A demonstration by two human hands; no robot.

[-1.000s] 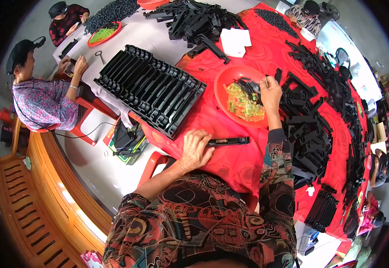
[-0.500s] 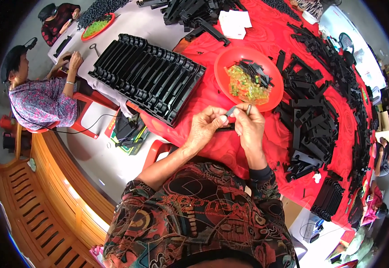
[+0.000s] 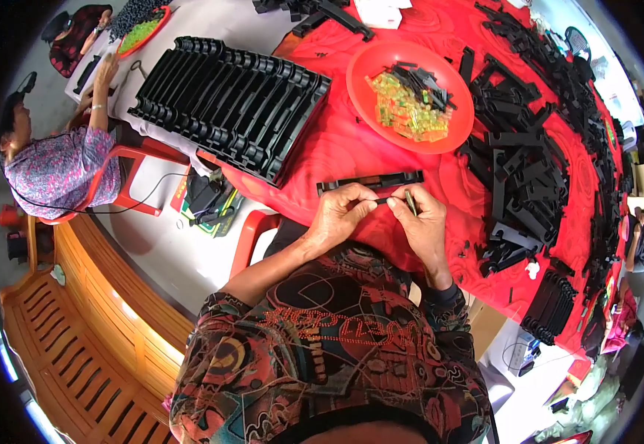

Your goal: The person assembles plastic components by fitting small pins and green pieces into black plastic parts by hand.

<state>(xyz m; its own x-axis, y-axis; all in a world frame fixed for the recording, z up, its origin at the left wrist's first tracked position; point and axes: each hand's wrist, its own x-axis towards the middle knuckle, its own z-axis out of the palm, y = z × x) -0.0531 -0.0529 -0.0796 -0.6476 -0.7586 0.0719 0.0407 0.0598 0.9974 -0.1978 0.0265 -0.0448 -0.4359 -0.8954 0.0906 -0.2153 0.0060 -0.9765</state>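
Observation:
My left hand (image 3: 337,217) is closed, thumb and forefinger pinching one end of a small dark strip (image 3: 381,200). At its other end the fingertips of my right hand (image 3: 424,226) meet it. A thin, pen-like metal tool (image 3: 411,201) also sits between the fingers of my right hand, mostly hidden by them. Just beyond both hands, a long black plastic holder (image 3: 372,180) lies on the red tablecloth. Farther off stands a red plate (image 3: 360,111) with small yellow-green clear pieces (image 3: 409,117) and a heap of black strips (image 3: 420,80).
A tray of black plastic holders (image 3: 226,103) stands at the left. Loose black parts (image 3: 525,177) pile up on the right, near a stacked black bundle (image 3: 550,307). A co-worker (image 3: 59,163) sits at the far left, past a red chair (image 3: 252,237).
Both hands have drawn back from the plate toward my body, still together at the small strip. The black holder behind them now shows more fully. The whole view has shifted slightly.

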